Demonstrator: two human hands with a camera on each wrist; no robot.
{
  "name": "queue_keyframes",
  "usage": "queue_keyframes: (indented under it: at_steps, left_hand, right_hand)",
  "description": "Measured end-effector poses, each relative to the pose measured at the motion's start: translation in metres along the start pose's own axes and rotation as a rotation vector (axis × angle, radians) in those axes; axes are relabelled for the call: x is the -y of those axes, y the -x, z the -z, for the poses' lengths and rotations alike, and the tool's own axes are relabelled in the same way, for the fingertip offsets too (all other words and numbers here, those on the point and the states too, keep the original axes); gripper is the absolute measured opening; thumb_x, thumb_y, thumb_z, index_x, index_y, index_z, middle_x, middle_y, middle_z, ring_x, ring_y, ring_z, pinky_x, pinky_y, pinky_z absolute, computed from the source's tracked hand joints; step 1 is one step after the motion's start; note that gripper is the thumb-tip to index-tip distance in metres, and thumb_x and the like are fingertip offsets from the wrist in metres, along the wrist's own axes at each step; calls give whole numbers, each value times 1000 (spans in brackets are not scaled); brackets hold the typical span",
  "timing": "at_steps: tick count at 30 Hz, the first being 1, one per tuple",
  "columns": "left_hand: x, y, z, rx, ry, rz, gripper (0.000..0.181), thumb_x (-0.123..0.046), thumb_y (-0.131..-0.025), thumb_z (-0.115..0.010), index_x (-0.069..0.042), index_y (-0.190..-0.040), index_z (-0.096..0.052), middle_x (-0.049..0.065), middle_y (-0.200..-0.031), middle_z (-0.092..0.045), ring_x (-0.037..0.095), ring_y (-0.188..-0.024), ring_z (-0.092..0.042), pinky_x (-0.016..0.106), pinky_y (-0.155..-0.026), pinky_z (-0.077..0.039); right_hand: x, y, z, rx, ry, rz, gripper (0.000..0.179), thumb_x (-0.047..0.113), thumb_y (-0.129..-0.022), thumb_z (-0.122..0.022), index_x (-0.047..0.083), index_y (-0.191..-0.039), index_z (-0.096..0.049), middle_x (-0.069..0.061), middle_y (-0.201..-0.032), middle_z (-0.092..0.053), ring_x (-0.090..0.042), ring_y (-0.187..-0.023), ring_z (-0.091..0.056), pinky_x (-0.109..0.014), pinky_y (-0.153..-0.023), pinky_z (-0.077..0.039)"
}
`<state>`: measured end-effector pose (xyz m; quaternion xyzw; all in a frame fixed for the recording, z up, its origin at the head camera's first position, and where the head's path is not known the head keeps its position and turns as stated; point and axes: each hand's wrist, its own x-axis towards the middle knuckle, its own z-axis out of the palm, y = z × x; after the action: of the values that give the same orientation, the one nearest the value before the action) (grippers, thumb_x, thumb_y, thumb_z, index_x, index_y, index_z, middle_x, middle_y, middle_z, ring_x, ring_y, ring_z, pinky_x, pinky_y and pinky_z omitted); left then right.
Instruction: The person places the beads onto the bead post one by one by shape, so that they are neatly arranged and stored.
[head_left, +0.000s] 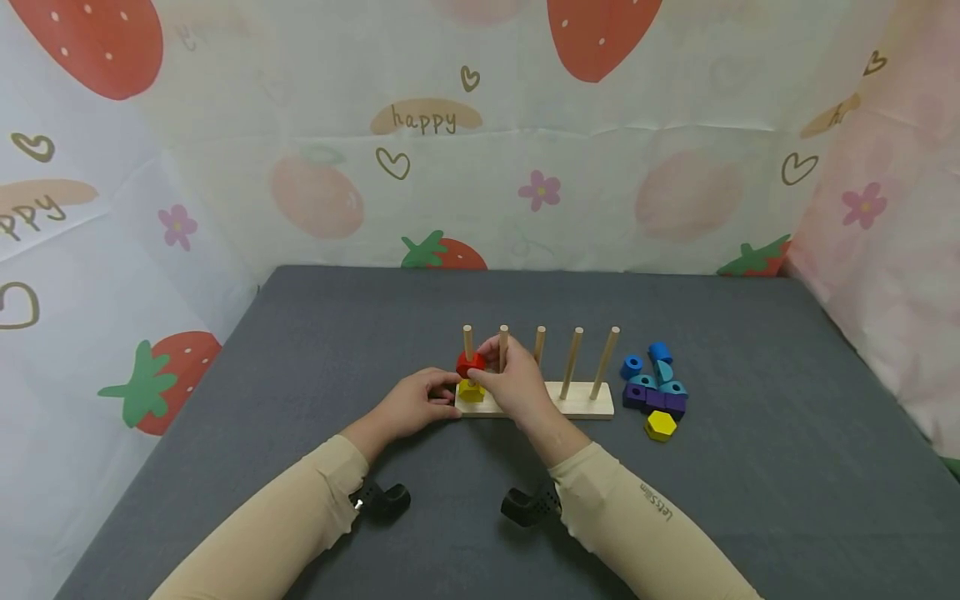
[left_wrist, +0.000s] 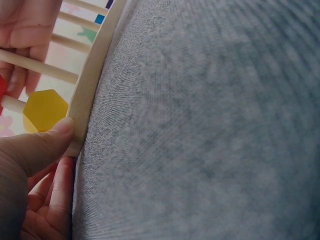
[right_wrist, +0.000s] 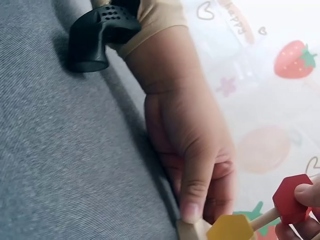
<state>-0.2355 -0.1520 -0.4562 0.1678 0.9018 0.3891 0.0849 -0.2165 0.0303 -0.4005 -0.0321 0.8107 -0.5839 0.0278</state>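
A wooden peg board (head_left: 588, 406) with several upright pegs lies at the middle of the table. My left hand (head_left: 415, 404) grips its left end, the thumb on the front edge in the left wrist view. At the bottom of the leftmost peg sits a yellow hexagonal block (left_wrist: 46, 111). Higher on that same peg is a red hexagonal block (right_wrist: 290, 199), apart from the yellow one. My right hand (head_left: 522, 387) reaches across the board and pinches the red block between thumb and fingers, the peg passing through it.
Right of the board lies a cluster of loose blocks: a blue cylinder (head_left: 632, 365), light blue rounded pieces (head_left: 663, 372), purple blocks (head_left: 656, 401) and another yellow hexagonal block (head_left: 661, 426). A printed cloth (head_left: 585, 208) hangs behind the grey table (head_left: 750, 483).
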Motion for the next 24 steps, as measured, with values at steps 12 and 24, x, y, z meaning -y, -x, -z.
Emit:
queue_keyframes:
  at_steps: [12,24]
  left_hand:
    - [0,1,0,-4,6,8,47,-22,-73,-78,-12,-116,-62,-1,-102,-58,10,-87,-56,26,-79,-50]
    - [0,1,0,-4,2,-9,48,-23,-73,-77,-11,-117,-61,-1,-101,-58,9,-87,-57,27,-79,-50]
  right_hand:
    - [-10,1,-3,-2,24,13,23,9,-81,-69,11,-98,-55,-5,-93,-60,-20,-86,-58,-37,-81,-48]
    - [-17,2,-3,21,38,-7,26,10,-81,-68,12,-104,-55,-5,-102,-60,-22,-94,-57,-38,-85,-46]
